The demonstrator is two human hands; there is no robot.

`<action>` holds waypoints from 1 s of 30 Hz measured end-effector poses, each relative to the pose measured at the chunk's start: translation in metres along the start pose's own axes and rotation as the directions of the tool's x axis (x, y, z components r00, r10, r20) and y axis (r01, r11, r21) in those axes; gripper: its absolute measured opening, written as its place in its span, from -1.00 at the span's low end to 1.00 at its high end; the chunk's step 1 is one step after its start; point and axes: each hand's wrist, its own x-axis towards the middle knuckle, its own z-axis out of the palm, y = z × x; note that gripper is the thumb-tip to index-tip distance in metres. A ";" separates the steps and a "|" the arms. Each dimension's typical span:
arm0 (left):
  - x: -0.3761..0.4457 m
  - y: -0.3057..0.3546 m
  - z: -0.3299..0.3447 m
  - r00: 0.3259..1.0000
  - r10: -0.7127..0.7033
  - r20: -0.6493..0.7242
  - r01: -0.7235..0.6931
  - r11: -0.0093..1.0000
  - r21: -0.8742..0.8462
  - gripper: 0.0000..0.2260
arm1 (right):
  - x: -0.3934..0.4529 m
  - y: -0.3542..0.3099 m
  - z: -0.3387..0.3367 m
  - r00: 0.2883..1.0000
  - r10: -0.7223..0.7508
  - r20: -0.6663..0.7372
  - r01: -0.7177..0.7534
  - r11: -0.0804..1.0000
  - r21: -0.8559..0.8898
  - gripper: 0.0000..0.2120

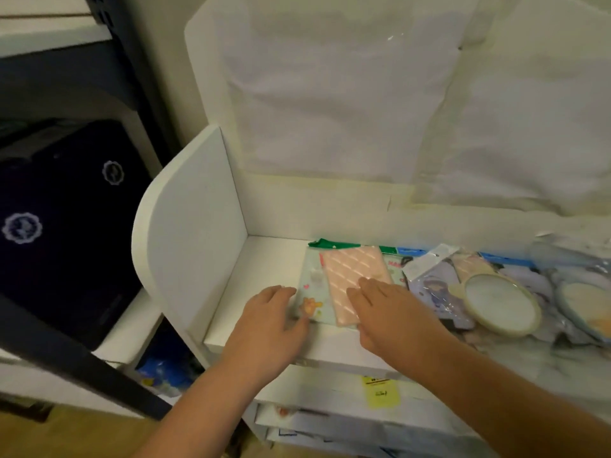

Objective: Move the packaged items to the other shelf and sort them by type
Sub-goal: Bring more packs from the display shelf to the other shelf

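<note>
Pink pkt [355,282] atop bear-print pkt [312,292], near shelf [258,259] left wall. Left hand [271,317] spread, flat on bear-print pkt; right hand [386,312] spread, flat on pink pkt. Pkts likely light, thin, floppy, slippery film; pinch at front edges.

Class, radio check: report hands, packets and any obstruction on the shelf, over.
Both hands flat, open: left hand on mint bear packet, right hand on pink packet. No grip yet. Round mirror packs crowd the right side; white shelf bare to the left.
</note>
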 end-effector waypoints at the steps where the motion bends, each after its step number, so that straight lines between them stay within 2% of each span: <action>1: 0.001 -0.002 0.000 1.000 0.011 0.003 -0.011 1.000 0.000 -0.54 | 0.001 -0.001 0.001 1.000 0.000 0.022 0.001 1.000 -0.031 -0.50; 4: 0.005 -0.002 0.002 1.000 0.008 -0.014 -0.008 1.000 0.019 -0.53 | -0.002 0.000 0.004 1.000 0.020 0.022 -0.020 1.000 -0.023 -0.48; 7: 0.011 0.011 0.005 0.998 -0.042 -0.046 0.046 0.995 0.083 -0.51 | -0.006 0.007 -0.005 0.987 0.053 -0.151 -0.042 0.996 0.075 -0.57; 10: 0.018 0.022 0.013 0.996 -0.076 -0.042 0.082 0.983 0.165 -0.42 | -0.013 0.012 -0.005 0.907 0.097 -0.409 -0.056 0.992 0.112 -0.67; 13: 0.024 0.032 0.030 0.992 -0.126 0.030 0.117 0.969 0.219 -0.22 | -0.015 0.015 -0.006 0.837 0.266 -0.478 -0.117 0.941 0.319 -0.59; 17: 0.026 0.049 0.044 0.980 -0.158 0.122 0.110 0.936 0.334 -0.10 | -0.017 0.018 -0.012 0.729 0.427 -0.535 -0.161 0.866 0.473 -0.69; 20: 0.032 0.046 0.042 0.981 -0.150 0.120 0.104 0.940 0.326 -0.11 | -0.032 0.013 -0.028 0.635 0.625 -0.454 -0.194 0.698 0.689 -0.74; 23: 0.043 0.035 0.033 0.989 -0.106 0.103 0.072 0.953 0.293 -0.10 | -0.042 0.014 -0.031 0.532 0.771 -0.349 -0.120 0.477 0.871 -0.90; 25: 0.048 0.032 0.023 0.991 -0.074 0.111 0.040 0.959 0.281 -0.07 | -0.044 0.017 -0.026 0.493 0.831 -0.259 -0.057 0.328 0.943 -0.89; 27: 0.053 0.030 0.014 0.986 -0.058 0.155 0.017 0.967 0.254 -0.04 | -0.046 0.019 -0.020 0.486 0.868 -0.098 0.070 0.072 0.995 -0.87; 30: 0.058 0.022 -0.001 0.970 -0.036 0.241 -0.013 0.980 0.200 -0.02 | -0.050 0.017 -0.017 0.518 0.847 0.122 0.231 -0.275 0.933 -0.79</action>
